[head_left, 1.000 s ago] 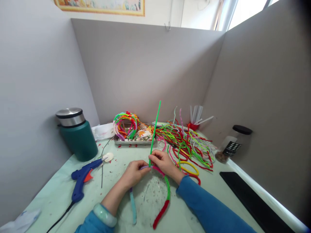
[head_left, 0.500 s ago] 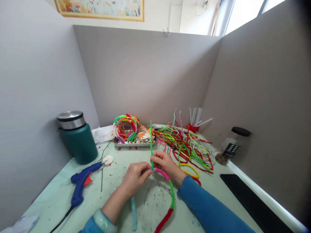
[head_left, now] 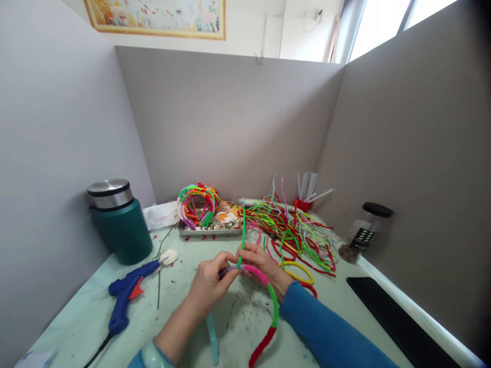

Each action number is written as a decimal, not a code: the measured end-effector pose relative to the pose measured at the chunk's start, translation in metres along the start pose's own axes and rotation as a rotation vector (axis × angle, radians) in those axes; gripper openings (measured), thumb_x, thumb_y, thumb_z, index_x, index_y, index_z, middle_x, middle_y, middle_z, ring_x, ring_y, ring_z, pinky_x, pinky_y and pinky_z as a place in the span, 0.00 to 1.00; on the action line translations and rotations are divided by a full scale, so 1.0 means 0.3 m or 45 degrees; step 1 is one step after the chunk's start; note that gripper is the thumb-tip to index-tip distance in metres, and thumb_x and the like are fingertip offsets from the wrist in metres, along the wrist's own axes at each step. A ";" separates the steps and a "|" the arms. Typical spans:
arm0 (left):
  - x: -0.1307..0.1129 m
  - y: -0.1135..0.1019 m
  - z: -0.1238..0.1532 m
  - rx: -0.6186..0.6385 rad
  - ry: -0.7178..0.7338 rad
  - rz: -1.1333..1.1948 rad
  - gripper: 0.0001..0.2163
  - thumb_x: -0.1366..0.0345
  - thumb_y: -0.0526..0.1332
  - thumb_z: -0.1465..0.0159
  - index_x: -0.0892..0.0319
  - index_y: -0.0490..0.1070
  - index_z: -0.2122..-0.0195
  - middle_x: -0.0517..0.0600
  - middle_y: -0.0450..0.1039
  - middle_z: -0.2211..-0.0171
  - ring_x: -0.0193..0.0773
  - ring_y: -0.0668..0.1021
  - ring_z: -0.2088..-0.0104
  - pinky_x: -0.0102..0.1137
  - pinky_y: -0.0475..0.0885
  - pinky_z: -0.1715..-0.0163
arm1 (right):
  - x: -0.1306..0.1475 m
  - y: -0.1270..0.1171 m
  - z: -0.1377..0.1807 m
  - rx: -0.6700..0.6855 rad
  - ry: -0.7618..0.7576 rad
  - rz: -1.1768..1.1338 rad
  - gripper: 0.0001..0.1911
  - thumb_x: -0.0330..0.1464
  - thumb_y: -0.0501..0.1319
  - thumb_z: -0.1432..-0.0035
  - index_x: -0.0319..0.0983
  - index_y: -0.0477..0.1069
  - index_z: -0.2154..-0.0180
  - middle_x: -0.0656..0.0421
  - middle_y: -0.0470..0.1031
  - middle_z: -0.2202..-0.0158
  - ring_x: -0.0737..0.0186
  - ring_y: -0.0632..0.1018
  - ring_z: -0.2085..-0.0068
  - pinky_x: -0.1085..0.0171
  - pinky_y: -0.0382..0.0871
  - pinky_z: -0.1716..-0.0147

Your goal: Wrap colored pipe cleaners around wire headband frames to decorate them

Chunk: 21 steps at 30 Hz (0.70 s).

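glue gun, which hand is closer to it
Left. The left hand, gripping the headband, is to the right of the glue gun; the right hand, pinching the green pipe cleaner, sits beyond it, farther right.

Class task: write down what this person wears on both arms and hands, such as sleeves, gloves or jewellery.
The left hand and right hand are bare: no gloves, no visible rings. The right arm wears a blue long sleeve down to the wrist. The left arm has a pale green bangle just ahead of a blue cuff at the bottom edge.
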<state>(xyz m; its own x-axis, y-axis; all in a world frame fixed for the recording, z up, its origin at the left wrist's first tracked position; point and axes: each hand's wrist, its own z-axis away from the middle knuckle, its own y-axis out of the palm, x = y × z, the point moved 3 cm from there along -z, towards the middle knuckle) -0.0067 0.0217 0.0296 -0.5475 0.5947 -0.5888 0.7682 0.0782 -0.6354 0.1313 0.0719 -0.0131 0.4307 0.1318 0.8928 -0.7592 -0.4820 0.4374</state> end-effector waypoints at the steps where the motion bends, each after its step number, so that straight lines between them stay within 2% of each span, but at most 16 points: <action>1: 0.003 0.000 0.000 -0.016 -0.009 0.021 0.09 0.64 0.57 0.41 0.60 0.72 0.62 0.43 0.69 0.82 0.29 0.66 0.82 0.23 0.61 0.79 | -0.001 -0.002 0.000 -0.009 -0.010 -0.006 0.11 0.35 0.65 0.52 0.36 0.66 0.71 0.66 0.65 0.83 0.73 0.65 0.85 0.72 0.59 0.85; 3: 0.005 -0.002 -0.003 -0.035 0.016 0.091 0.10 0.64 0.58 0.41 0.60 0.72 0.60 0.46 0.73 0.78 0.31 0.71 0.79 0.24 0.64 0.75 | -0.001 -0.005 -0.001 -0.031 -0.017 0.000 0.11 0.35 0.65 0.52 0.36 0.66 0.71 0.66 0.66 0.83 0.73 0.66 0.84 0.72 0.60 0.84; 5: 0.005 -0.004 -0.006 -0.060 0.038 0.178 0.09 0.65 0.57 0.41 0.59 0.74 0.62 0.50 0.76 0.70 0.33 0.74 0.72 0.25 0.66 0.69 | 0.000 -0.004 -0.001 -0.070 -0.027 0.016 0.11 0.35 0.65 0.53 0.36 0.67 0.71 0.65 0.67 0.82 0.73 0.67 0.84 0.72 0.59 0.83; 6: 0.008 -0.006 -0.008 -0.083 0.018 0.212 0.08 0.65 0.58 0.41 0.59 0.74 0.63 0.50 0.77 0.69 0.33 0.74 0.72 0.25 0.66 0.69 | 0.001 -0.003 0.000 -0.091 -0.041 0.022 0.11 0.35 0.66 0.54 0.36 0.67 0.71 0.65 0.68 0.82 0.73 0.67 0.84 0.72 0.59 0.83; 8: 0.022 -0.007 -0.010 -0.123 -0.080 0.271 0.08 0.63 0.58 0.41 0.60 0.75 0.65 0.48 0.74 0.75 0.32 0.72 0.77 0.24 0.65 0.75 | 0.005 0.002 0.000 -0.124 -0.093 0.032 0.11 0.36 0.66 0.54 0.36 0.67 0.73 0.64 0.67 0.83 0.73 0.67 0.83 0.72 0.58 0.83; 11: 0.052 -0.002 -0.012 -0.163 -0.274 0.395 0.10 0.60 0.59 0.42 0.61 0.73 0.67 0.42 0.63 0.85 0.29 0.65 0.83 0.23 0.59 0.81 | 0.012 0.018 0.002 -0.119 -0.168 0.054 0.12 0.37 0.66 0.54 0.37 0.67 0.75 0.65 0.66 0.83 0.72 0.66 0.82 0.71 0.56 0.83; 16: 0.090 0.012 -0.017 -0.165 -0.440 0.650 0.11 0.57 0.59 0.43 0.61 0.68 0.68 0.40 0.60 0.85 0.28 0.63 0.83 0.22 0.57 0.82 | 0.027 0.052 0.015 -0.118 -0.225 0.263 0.11 0.37 0.66 0.54 0.37 0.68 0.76 0.64 0.66 0.83 0.72 0.65 0.81 0.71 0.55 0.81; 21: 0.097 0.019 -0.014 -0.123 -0.441 0.684 0.12 0.57 0.59 0.43 0.61 0.67 0.65 0.39 0.57 0.85 0.27 0.62 0.83 0.22 0.55 0.82 | 0.037 0.059 0.018 -0.217 -0.254 0.323 0.12 0.39 0.65 0.54 0.38 0.68 0.75 0.65 0.65 0.83 0.72 0.63 0.81 0.70 0.54 0.82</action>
<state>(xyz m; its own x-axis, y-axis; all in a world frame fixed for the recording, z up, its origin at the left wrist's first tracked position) -0.0169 0.0428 0.0109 -0.1414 0.2798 -0.9496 0.9826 -0.0774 -0.1691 0.1253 0.0603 0.0039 0.2920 -0.1535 0.9440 -0.9173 -0.3244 0.2310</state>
